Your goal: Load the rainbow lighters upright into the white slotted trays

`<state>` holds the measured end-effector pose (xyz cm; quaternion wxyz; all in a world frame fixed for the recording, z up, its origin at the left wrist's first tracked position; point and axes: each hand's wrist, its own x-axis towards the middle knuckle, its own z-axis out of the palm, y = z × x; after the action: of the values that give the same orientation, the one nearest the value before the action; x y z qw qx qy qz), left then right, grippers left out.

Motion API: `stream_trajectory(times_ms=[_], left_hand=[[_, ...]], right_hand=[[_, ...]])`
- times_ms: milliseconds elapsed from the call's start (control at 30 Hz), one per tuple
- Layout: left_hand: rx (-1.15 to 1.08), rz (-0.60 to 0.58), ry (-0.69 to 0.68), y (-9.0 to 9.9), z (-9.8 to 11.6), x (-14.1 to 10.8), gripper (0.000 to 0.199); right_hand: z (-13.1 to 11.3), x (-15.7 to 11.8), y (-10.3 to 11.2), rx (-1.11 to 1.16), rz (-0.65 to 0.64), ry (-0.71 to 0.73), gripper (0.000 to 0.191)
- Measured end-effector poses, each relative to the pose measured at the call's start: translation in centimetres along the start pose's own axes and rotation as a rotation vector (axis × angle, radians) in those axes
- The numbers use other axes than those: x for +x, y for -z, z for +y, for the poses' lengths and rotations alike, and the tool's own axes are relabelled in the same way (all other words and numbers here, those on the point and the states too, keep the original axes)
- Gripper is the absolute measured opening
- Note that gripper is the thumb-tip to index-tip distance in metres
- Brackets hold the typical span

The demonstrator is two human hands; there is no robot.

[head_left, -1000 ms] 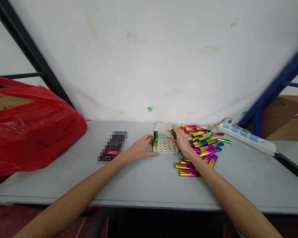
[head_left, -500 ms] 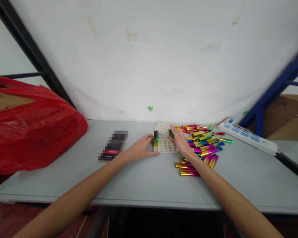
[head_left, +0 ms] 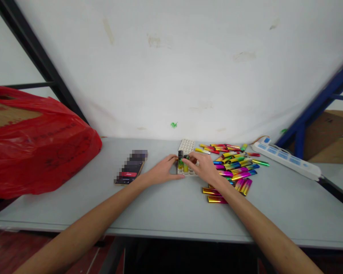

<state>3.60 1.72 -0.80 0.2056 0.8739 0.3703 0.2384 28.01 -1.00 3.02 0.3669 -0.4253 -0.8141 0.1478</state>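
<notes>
A pale perforated tray lies on the table, partly covered by my hands. Several green-yellow lighters stand upright in its left column, black tops up. My left hand straddles the tray's left side, thumb along the front edge, fingers by the standing lighters. Pinched in my right hand is another green-yellow lighter, upright over the tray just right of that column. Whether its base sits in a hole cannot be made out. Many shiny multicoloured lighters lie in a loose pile to the right.
Behind the tray lies a second pale perforated tray near the wall. A phone lies left of my left hand. A red plastic bag fills the table's left end. A white power strip runs along the right.
My right hand has moved left and slightly down with the green lighter, from above the tray's right part to beside the standing lighters. My left hand stays where it was.
</notes>
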Motion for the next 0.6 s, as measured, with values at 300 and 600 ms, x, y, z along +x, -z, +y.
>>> stream_trajectory(times_ms=[300, 600], left_hand=[[-0.047, -0.014, -0.010, 0.1, 0.3, 0.0, 0.071], [-0.003, -0.005, 0.017, 0.2, 0.2, 0.0, 0.075]], right_hand=[[0.1, 0.0, -1.5, -0.254, -0.118, 0.020, 0.046], [1.8, 0.5, 0.9, -0.514, -0.043, -0.054, 0.045]])
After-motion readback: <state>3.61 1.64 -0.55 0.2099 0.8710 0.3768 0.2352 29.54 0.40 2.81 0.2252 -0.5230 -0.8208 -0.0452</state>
